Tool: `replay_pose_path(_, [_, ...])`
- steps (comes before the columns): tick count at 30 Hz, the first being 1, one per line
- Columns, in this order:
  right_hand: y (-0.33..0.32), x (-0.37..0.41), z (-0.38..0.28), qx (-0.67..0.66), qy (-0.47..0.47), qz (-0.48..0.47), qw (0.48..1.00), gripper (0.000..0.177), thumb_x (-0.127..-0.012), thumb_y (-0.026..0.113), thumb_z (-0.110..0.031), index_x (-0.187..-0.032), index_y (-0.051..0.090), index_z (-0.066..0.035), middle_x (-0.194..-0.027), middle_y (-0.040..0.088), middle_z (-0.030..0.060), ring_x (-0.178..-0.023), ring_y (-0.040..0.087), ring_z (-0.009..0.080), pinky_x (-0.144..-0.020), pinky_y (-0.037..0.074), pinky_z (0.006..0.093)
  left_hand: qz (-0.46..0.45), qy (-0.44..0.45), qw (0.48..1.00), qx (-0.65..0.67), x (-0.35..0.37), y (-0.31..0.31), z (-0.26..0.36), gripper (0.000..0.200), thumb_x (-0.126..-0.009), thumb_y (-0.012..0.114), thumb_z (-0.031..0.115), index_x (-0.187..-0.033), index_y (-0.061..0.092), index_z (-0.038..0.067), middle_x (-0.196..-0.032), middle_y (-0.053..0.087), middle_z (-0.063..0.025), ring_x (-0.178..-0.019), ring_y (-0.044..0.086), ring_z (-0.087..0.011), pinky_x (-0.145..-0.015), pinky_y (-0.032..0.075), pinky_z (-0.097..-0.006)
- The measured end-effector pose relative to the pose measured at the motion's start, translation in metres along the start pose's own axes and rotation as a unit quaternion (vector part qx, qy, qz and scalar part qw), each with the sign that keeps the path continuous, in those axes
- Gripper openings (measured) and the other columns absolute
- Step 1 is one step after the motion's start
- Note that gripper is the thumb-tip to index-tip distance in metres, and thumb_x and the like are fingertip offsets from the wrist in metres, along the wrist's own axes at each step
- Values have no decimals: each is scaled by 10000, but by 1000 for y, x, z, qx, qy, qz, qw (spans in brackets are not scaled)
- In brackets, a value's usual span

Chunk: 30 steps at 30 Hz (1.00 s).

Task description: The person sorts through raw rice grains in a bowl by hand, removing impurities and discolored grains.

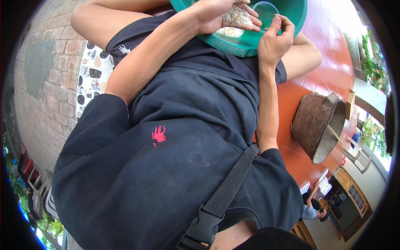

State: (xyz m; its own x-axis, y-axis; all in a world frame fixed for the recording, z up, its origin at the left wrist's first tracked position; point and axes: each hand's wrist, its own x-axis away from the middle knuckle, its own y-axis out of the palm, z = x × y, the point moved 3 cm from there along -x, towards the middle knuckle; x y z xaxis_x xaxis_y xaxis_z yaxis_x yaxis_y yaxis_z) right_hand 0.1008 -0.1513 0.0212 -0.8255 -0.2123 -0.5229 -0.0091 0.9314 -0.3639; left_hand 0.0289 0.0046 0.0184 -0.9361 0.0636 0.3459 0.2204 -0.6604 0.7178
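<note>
My left hand (211, 17) is turned palm up with a small heap of rice (237, 16) resting on its palm and fingers. Close beside it, my right hand (275, 41) pinches thumb and forefinger together; whatever is between the tips is too small to name. Both hands are over a green plastic basin (228, 47) on my lap, partly cut off by the top edge. More rice (230, 32) lies in the basin under my left hand. A clear round-rimmed item (266, 4) sits inside the basin, near my right hand.
A big rusty metal pot (311, 121) with a stick (334, 134) in it stands on the red tiles at right. Brick paving (50, 79) and a strip of patterned tiles (92, 71) lie at left. Another person (313, 208) is far off at lower right.
</note>
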Motion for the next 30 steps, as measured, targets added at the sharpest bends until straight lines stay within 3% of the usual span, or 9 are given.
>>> replay_pose_path(18, [-7, -1, 10, -220, 92, 11, 971, 217, -1065, 613, -142, -1133, 627, 64, -971, 711, 129, -744, 646, 118, -633, 575, 250, 6, -2, 1000, 14, 0, 1, 0, 390, -1081, 418, 205, -1173, 595, -130, -1092, 715, -277, -994, 744, -343, -887, 637, -414])
replay_pose_path(25, [-7, -1, 11, -229, 102, 24, 968, 207, -1080, 586, -151, -1135, 602, 48, -923, 700, 110, -717, 624, 107, -612, 557, 243, -7, 11, 1000, 18, -5, -4, -3, 389, -1080, 424, 209, -1160, 599, -129, -1083, 716, -274, -990, 746, -343, -888, 637, -415])
replay_pose_path(30, [-7, 0, 8, -208, 55, -10, 977, 196, -1109, 521, -162, -1143, 596, 16, -871, 681, 75, -698, 592, 93, -620, 502, 227, 8, 4, 1000, 10, -2, -3, -1, 399, -1082, 419, 219, -1165, 602, -126, -1086, 722, -261, -995, 746, -333, -883, 636, -418])
